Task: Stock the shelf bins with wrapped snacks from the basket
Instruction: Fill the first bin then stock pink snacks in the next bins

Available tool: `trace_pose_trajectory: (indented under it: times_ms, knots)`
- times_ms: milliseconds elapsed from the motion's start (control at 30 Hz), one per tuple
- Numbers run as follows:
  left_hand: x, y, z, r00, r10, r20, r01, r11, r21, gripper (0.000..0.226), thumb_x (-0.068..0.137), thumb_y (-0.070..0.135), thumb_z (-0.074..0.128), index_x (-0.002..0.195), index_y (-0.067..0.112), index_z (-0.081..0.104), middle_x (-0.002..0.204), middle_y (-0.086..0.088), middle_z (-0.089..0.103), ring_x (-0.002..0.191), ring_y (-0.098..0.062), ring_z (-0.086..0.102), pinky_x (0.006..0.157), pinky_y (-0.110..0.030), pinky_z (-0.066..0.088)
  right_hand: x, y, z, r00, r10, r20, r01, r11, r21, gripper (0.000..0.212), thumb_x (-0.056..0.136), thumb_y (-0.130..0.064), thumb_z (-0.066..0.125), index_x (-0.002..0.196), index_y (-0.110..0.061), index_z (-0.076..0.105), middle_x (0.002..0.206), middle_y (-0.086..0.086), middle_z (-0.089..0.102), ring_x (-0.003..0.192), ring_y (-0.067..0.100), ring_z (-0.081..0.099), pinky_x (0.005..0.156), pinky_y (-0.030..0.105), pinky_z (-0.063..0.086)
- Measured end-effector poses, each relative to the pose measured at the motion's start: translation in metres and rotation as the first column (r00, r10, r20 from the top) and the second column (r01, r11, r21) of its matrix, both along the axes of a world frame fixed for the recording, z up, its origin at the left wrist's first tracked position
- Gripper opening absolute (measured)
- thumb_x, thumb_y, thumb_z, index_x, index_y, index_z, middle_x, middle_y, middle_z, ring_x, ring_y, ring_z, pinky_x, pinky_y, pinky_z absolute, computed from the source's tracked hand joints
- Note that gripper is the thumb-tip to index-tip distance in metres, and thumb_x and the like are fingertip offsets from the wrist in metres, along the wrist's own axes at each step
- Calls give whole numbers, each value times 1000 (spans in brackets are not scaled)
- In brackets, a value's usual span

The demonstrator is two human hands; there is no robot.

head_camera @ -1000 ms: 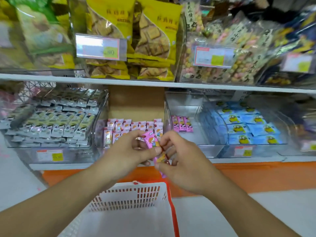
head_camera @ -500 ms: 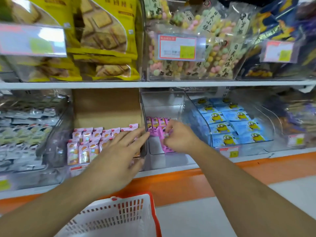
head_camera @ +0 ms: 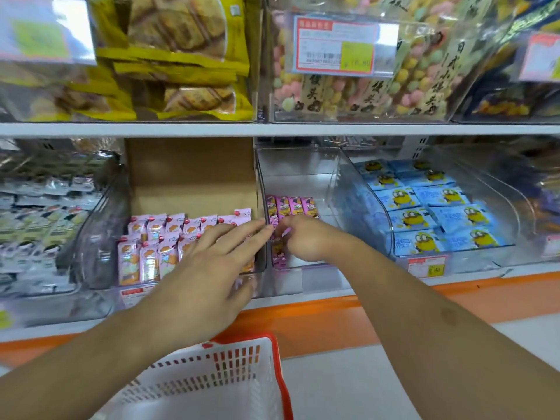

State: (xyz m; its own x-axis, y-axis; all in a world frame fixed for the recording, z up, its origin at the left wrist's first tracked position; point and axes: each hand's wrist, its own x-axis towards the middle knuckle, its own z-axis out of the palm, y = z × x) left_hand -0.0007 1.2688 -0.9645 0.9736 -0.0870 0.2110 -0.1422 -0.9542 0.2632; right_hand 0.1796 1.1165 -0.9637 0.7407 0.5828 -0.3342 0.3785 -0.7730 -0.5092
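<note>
My right hand (head_camera: 306,237) is inside the clear middle bin (head_camera: 303,174) on the lower shelf, fingers curled on pink wrapped snacks (head_camera: 277,253) at the bin's front left. A row of the same pink snacks (head_camera: 292,206) stands just behind the hand. My left hand (head_camera: 212,268) hovers flat with fingers spread in front of the neighbouring bin of light pink packets (head_camera: 151,250), its fingertips near the right hand. The white basket with a red rim (head_camera: 218,377) is below, at the bottom centre; its inside is hidden from here.
Blue minion packets (head_camera: 436,210) fill the bin to the right. Grey-green packets (head_camera: 39,225) fill the left bin. A brown cardboard panel (head_camera: 191,174) stands behind the light pink packets. The upper shelf holds yellow biscuit bags (head_camera: 181,56) and pastel candy bags (head_camera: 363,86). An orange ledge (head_camera: 454,298) runs below.
My right hand carried the pink snacks from above the basket into the middle bin and lowered them. The left hand let go and opened flat. The view moved closer to the shelf.
</note>
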Motion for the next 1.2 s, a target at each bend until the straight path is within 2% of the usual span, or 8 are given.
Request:
trace_pose_trajectory:
  times_ms: [167, 300, 433, 567, 733, 933, 1067, 1200]
  knots:
    - [-1, -2, 3, 1000, 11, -12, -11, 1000, 2, 85, 99, 41, 58, 162, 50, 2, 165, 35, 1, 149, -7, 9, 126, -40, 22, 0, -3, 2, 999, 41, -9, -41, 998, -54, 54, 97, -5, 49, 148, -22, 54, 142, 6, 60, 117, 23, 56, 87, 31, 46]
    - [-5, -3, 6, 999, 20, -26, -20, 1000, -15, 84, 99, 43, 57, 161, 52, 1, 165, 34, -1, 150, -8, 9, 126, -42, 22, -7, -10, 12, 995, 94, -18, -95, 988, -122, 64, 97, -4, 49, 158, -23, 44, 159, 6, 48, 142, 27, 47, 107, 34, 44]
    - [-18, -6, 17, 1000, 20, -6, -20, 987, -160, 78, 101, 37, 61, 158, 57, 12, 160, 39, 6, 150, 1, 9, 122, -26, 20, -18, -27, 23, 993, 107, 41, -103, 989, -102, 60, 102, -22, 58, 159, -34, 42, 164, -1, 41, 148, 25, 41, 112, 36, 38]
    - [-50, 0, 19, 999, 36, 30, -25, 955, -295, 58, 101, 32, 62, 152, 48, 41, 150, 38, 31, 143, 11, 28, 112, -6, 22, -39, -56, 32, 981, 17, 193, -37, 994, 100, 40, 102, -27, 62, 142, -33, 62, 145, -7, 59, 129, 16, 57, 98, 27, 44]
    - [-96, 11, 7, 991, 63, -122, -108, 904, -414, 37, 100, 29, 62, 132, 48, 59, 123, 27, 56, 111, 2, 62, 87, -17, 52, -97, -69, 40, 982, -63, 177, -16, 912, 411, 19, 95, -13, 69, 99, -30, 77, 86, -17, 70, 84, 7, 65, 74, 25, 53]
    - [-149, 32, -64, 949, 108, -297, -199, 934, -297, 23, 99, 27, 65, 120, 36, 68, 118, 22, 65, 93, 7, 64, 77, -2, 41, -183, -55, -24, 995, 93, 36, -99, 953, 287, 19, 94, -15, 69, 108, -24, 77, 94, -10, 71, 83, 3, 63, 82, 26, 54]
    - [-181, 55, -121, 863, 151, -481, -279, 938, -206, 28, 100, 31, 62, 128, 32, 67, 125, 13, 65, 100, -1, 62, 95, -15, 46, -216, -49, -98, 998, 56, 35, -55, 998, -13, 58, 100, -33, 63, 155, -32, 43, 156, -3, 44, 144, 19, 43, 117, 35, 39]
    - [-197, 78, -151, 711, 201, -674, -397, 906, -148, 47, 96, 46, 67, 140, 28, 60, 141, 8, 57, 119, -10, 57, 104, -22, 43, -239, -59, -175, 992, -115, -55, 106, 983, -151, 101, 96, -49, 63, 163, -47, -12, 176, -5, -6, 160, 33, 14, 126, 50, 27]
